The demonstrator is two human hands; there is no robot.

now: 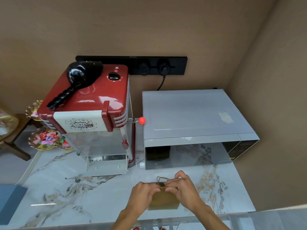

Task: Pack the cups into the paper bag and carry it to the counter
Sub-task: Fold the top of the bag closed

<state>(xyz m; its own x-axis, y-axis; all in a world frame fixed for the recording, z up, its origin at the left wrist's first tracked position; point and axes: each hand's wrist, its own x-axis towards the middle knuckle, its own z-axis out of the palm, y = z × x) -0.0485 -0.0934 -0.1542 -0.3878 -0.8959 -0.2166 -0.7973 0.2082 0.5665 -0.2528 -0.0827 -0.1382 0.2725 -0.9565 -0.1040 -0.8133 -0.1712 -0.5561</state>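
A small brown paper bag point(164, 200) stands upright on the marble counter point(83, 193), near its front edge. Its twisted paper handles point(162, 179) stick up at the top. My left hand point(142, 194) pinches the bag's top rim from the left. My right hand point(182, 188) grips the top rim and a handle from the right. The two hands meet over the bag's mouth, so its inside is hidden. No cups are visible.
A red popcorn machine point(93, 103) with a black hair dryer point(79, 77) on top stands at the back left. A grey microwave point(191, 123) stands at the back right. Dishes of colourful wrapped sweets point(46, 138) sit at the far left. A blue box point(10, 201) lies at the left edge.
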